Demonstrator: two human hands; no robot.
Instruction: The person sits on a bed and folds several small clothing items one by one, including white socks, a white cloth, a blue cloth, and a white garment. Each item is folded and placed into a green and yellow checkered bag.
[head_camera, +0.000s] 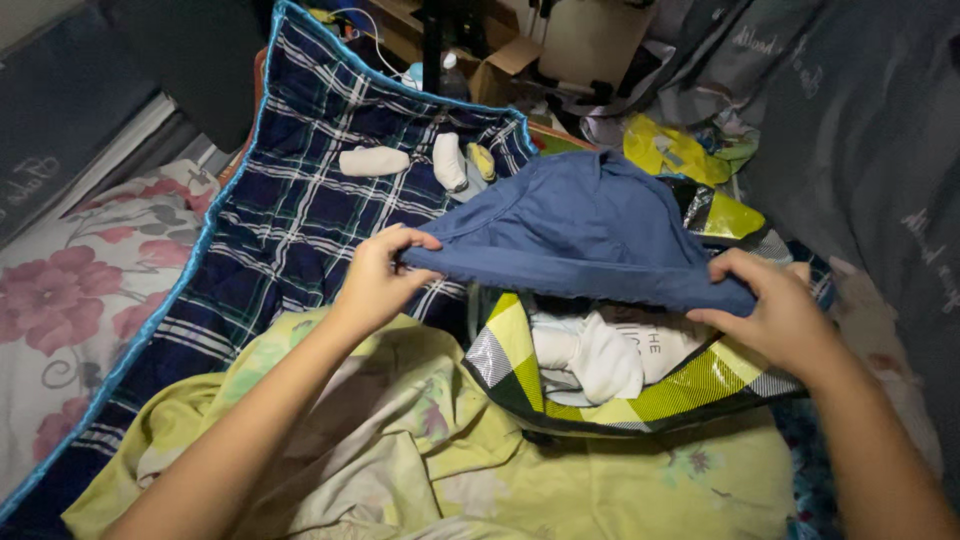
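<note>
Hands stretch a blue garment (585, 225) by its waistband above the bed: the left hand (375, 280) pinches one end between thumb and fingers, the right hand (775, 310) clamps the other. To handle it well, I judge the band should be kept taut and level, both grips even, so the cloth hangs flat. Just below it an open yellow checked bag (510, 365) holds white clothes (600, 360). Beyond, small white socks (375, 160) lie on a navy plaid quilt (290, 230), well apart from the bag
</note>
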